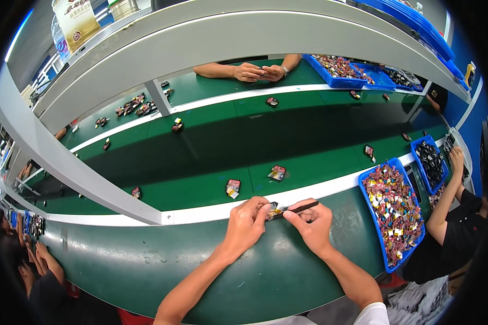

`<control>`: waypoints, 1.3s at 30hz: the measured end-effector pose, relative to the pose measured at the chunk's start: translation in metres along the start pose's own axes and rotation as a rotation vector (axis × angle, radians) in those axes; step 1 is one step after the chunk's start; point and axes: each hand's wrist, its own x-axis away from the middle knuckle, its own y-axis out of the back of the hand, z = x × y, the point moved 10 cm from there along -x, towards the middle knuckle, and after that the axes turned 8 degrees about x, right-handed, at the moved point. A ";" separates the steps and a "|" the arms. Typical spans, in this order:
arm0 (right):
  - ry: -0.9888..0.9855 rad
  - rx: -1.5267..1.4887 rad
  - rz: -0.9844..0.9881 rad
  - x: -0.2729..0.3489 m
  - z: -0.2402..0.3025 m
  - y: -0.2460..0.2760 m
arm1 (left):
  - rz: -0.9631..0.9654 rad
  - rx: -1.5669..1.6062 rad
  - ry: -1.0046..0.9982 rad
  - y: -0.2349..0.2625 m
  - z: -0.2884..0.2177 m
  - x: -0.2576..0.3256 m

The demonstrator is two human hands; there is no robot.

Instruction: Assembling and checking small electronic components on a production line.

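At frame centre, the left hand (pixel 248 221) is pinching a small component (pixel 273 210) while the right hand (pixel 310 221) is gripping a dark tool (pixel 301 207) above the green table (pixel 146 260).

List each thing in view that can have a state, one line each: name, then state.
left hand: closed on the small part, pinching it
right hand: gripping the dark slim tool
small part: held over the green worktop's far edge
dark slim tool: held nearly level, tip at the small part
blue tray: full of small mixed-colour parts
green belt: carrying scattered single parts
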 end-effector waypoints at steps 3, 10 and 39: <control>-0.198 -0.176 0.041 -0.003 -0.013 -0.001 | 0.009 0.071 0.082 -0.004 -0.001 0.002; -0.324 -0.218 0.076 -0.003 -0.019 0.001 | 0.010 0.111 0.066 -0.011 0.001 0.001; -0.229 -0.269 0.057 -0.005 -0.019 0.009 | 0.073 0.436 0.266 -0.023 0.024 -0.001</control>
